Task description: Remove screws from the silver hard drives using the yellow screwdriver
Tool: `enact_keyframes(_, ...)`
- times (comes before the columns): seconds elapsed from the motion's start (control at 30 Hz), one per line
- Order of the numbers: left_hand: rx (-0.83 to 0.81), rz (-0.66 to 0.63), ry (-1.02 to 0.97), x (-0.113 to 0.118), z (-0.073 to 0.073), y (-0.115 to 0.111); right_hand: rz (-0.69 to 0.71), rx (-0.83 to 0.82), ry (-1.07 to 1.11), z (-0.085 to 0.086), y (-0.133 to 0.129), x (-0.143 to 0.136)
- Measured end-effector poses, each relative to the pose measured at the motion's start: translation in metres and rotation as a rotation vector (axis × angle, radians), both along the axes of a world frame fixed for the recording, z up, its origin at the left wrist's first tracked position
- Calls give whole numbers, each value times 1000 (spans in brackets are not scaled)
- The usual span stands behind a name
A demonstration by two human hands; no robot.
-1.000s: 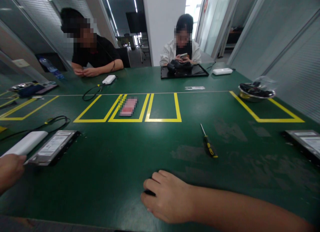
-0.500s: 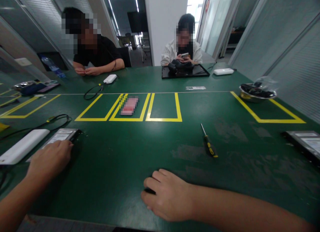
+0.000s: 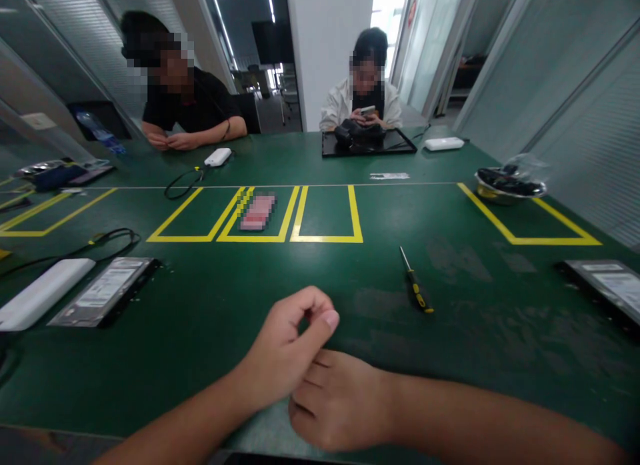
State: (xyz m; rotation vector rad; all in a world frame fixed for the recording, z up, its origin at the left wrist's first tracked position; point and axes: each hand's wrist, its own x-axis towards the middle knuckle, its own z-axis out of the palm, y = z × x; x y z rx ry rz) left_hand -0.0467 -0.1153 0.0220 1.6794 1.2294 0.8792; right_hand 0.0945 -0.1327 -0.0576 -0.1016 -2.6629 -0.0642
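A person's left hand, fingers curled with nothing visible in their hold, meets the right hand, whose fingers fold toward the green desk, their grip hidden. A screwdriver lies nearby; a hard drive rests beside a white device at left.

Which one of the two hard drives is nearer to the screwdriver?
The right-hand hard drive, cut off by the picture's edge; the left-hand one lies farther from the screwdriver.
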Motion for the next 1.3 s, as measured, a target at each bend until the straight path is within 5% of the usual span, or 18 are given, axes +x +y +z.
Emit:
enact_keyframes(0.1,-197,5,-255,41,-6,6,111,2,31,0,-9,-1)
enact_keyframes(0.2,-285,-84,-308,54,-25,18,120,-35,16,3,-16,0)
enact_keyframes(0.4,-131,-323,-54,45,-58,29,102,0,29,5,-13,-1)
enact_keyframes(0.6,-23,-428,18,44,-61,29,88,22,2,12,-13,-1)
enact_keyframes(0.77,-30,-462,0,44,-63,31,13,55,32,46,-6,24)
enact_keyframes(0.9,-22,-468,34,44,-62,29,-325,63,-10,67,24,93)
enact_keyframes(0.97,7,-470,71,45,-62,28,-629,53,-55,69,46,148)
enact_keyframes(1.1,54,-486,78,46,-62,27,-1352,-10,-292,63,78,275)
enact_keyframes(1.3,81,-481,110,47,-62,28,-1874,-92,-376,38,71,419)
